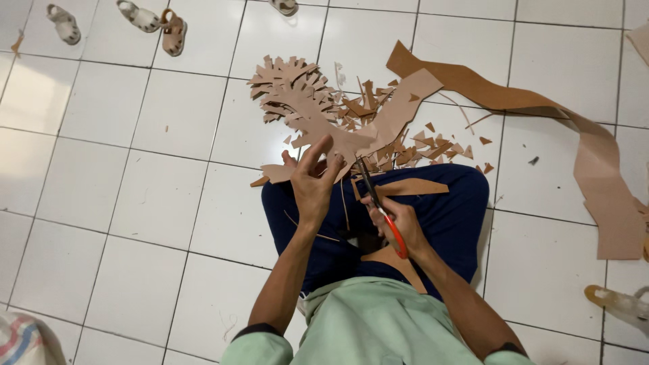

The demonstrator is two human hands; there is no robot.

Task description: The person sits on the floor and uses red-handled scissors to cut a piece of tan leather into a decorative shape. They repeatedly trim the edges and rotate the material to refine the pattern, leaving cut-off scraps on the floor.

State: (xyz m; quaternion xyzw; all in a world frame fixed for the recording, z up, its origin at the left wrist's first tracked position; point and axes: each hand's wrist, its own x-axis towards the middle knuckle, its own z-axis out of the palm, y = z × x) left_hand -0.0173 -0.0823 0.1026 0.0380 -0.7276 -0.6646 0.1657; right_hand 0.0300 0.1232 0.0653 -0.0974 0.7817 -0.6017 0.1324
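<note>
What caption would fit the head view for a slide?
Seated on white floor tiles, a person's left hand holds a jagged brown cut-out sheet while the right hand cuts it with red-handled scissors.

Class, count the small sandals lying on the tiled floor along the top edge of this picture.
4: one top left, a touching pair beside it, one cut off at top centre.

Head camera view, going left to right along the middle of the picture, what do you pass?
Bare white tiled floor → left hand holding the brown cut sheet → right hand with red-handled scissors → long brown strip on the floor.
</note>
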